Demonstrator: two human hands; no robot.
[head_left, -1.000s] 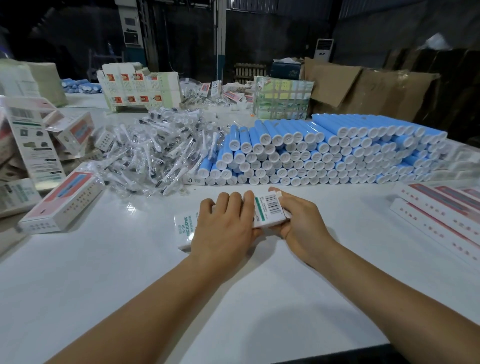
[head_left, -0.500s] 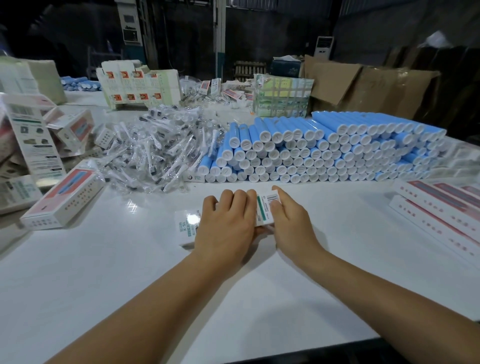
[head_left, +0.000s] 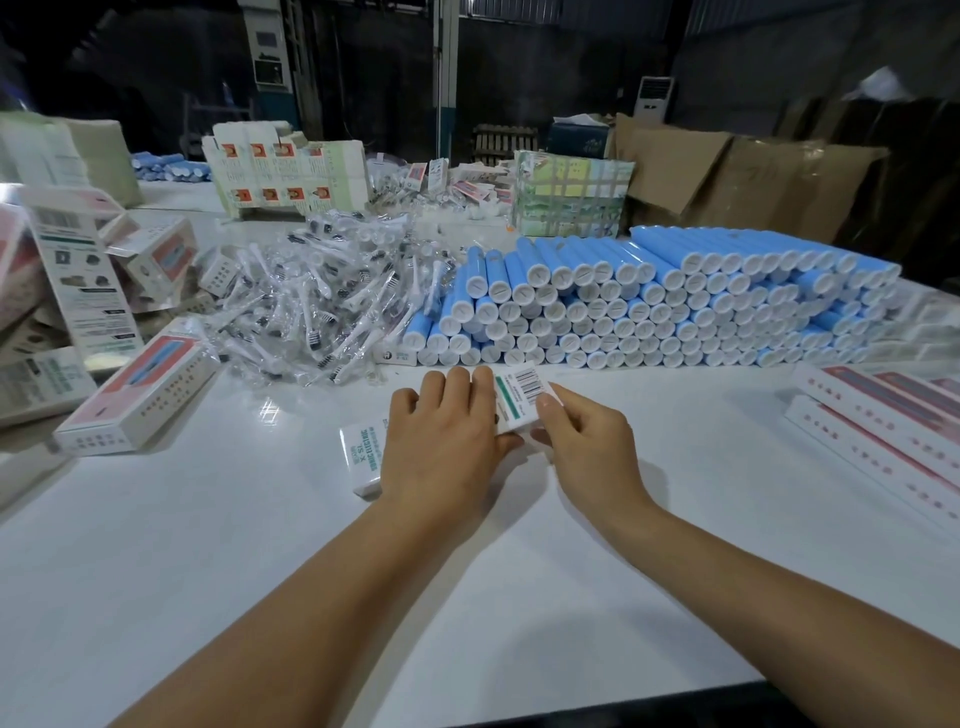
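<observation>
Carton, white w/ green print and barcode label, lies at ctr of white glossy counter, under both hands. Room: dim warehouse-type space, dark walls; brown cardboard sheets lean at rear R. Counter surface reflects overhead light near L side. Containers: clear plastic bags in a loose pile rear L, each w/ a white brush head inside; blue tubes w/ white end caps stacked in rows directly behind carton, caps facing operator, contents not visible. Pink-and-white box sits closed at L; more long boxes lie flat at R edge. Taped bundle stands behind tubes. Carton orientation: long axis runs L-near to R-far, approx. parallel to tube stack; barcode end points R and away, printed end points L toward operator. L hand lies flat across carton mid-section, fingers straight, pressing down. R hand pinches barcode end between thumb and forefinger, other fingers curled.
</observation>
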